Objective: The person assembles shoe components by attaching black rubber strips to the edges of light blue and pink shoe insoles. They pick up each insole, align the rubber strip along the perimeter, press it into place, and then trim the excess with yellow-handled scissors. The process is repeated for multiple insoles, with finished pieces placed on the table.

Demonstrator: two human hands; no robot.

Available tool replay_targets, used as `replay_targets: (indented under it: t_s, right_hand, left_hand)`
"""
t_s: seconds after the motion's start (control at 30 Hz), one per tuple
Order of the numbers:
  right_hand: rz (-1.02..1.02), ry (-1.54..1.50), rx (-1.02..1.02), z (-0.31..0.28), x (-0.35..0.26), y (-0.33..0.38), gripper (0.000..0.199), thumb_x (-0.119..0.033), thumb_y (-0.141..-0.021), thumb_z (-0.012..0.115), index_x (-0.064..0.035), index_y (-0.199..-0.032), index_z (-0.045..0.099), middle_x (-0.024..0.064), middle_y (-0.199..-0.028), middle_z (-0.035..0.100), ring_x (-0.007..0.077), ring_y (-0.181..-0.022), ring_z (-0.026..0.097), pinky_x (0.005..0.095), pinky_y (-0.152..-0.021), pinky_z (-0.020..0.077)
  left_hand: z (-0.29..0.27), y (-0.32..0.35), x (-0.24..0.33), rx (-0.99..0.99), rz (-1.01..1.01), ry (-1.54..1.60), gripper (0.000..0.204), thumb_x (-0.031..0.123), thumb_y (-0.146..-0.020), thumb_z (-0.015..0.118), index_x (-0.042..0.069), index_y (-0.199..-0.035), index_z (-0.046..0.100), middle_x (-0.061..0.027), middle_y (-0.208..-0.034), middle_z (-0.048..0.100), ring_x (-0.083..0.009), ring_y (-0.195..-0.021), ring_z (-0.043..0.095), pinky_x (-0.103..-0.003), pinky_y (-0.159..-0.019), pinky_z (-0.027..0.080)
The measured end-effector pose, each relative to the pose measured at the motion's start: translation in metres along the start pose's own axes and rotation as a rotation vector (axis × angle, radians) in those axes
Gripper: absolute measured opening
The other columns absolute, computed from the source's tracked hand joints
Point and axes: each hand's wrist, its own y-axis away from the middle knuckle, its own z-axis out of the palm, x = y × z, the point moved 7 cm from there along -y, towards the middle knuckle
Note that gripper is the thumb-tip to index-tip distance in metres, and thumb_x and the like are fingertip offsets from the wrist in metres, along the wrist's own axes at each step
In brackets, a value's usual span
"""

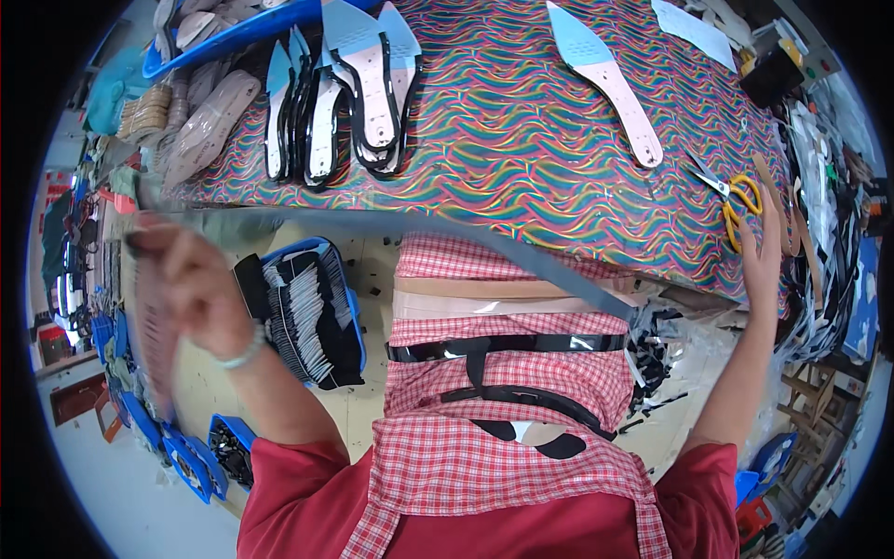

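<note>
At the left, my left hand is smeared by motion, its fingers curled at the top of a long pinkish flat piece that hangs down. This piece is too blurred to name its kind. A long grey strip runs from beside that hand along the table's front edge to the right of my lap. With fingers stretched out, my right hand rests at the table's right side, close against the yellow-handled scissors. A single blue-and-pink shoe insole lies farther back, left of the scissors.
Several black-edged insoles lie on the patterned table, near a blue tray. Tan, clear and black strips cross my checked apron. Below, a blue basket holds stacked dark pieces. Loose strips hang at the right.
</note>
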Motion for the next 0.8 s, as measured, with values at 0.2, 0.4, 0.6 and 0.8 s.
replay_targets:
  t_s: [0.2, 0.4, 0.6, 0.8]
  right_hand:
    - [0.082, 0.178, -0.304, 0.004, 0.043, 0.003, 0.052, -0.007, -0.085, 0.062, -0.0044, -0.134, 0.047, 0.0160, -0.128, 0.051, 0.0297, -0.121, 0.048, 0.0369, -0.102, 0.0376]
    - [0.290, -0.118, -0.428, 0.025, 0.029, 0.010, 0.062, -0.007, -0.077, 0.074, -0.0047, -0.134, 0.050, -0.0033, -0.078, 0.047, 0.0056, -0.062, 0.039, 0.0200, -0.057, 0.0390]
    - [0.530, -0.776, -0.388, 0.032, -0.054, 0.077, 0.072, -0.017, -0.079, 0.075, -0.0067, -0.140, 0.039, 0.0046, -0.095, 0.055, 0.0102, -0.078, 0.056, 0.0241, -0.069, 0.0471]
    - [0.135, -0.731, -0.690, 0.081, -0.178, 0.112, 0.095, -0.031, -0.066, 0.084, -0.0085, -0.143, 0.034, 0.0138, -0.108, 0.053, 0.0285, -0.098, 0.054, 0.0371, -0.086, 0.0447]
  left_hand:
    - [-0.041, 0.017, 0.038, 0.410, 0.181, -0.989, 0.032, 0.018, -0.095, 0.051, -0.003, -0.119, 0.050, -0.0157, -0.107, 0.061, -0.0228, -0.086, 0.062, -0.035, -0.076, 0.054]
    - [-0.131, -0.002, -0.108, 0.499, -0.395, -1.005, 0.042, 0.021, -0.091, 0.056, -0.004, -0.124, 0.052, -0.0139, -0.102, 0.066, -0.0210, -0.089, 0.067, -0.032, -0.079, 0.054]
    - [-0.146, -0.011, -0.153, 0.431, -0.527, -0.964, 0.042, 0.020, -0.091, 0.056, -0.004, -0.124, 0.052, -0.0127, -0.101, 0.066, -0.0194, -0.087, 0.067, -0.031, -0.077, 0.054]
    - [-0.146, -0.002, -0.167, 0.618, -0.707, -0.530, 0.041, 0.016, -0.095, 0.050, -0.004, -0.130, 0.047, -0.0204, -0.095, 0.066, -0.0226, -0.075, 0.069, -0.026, -0.062, 0.057]
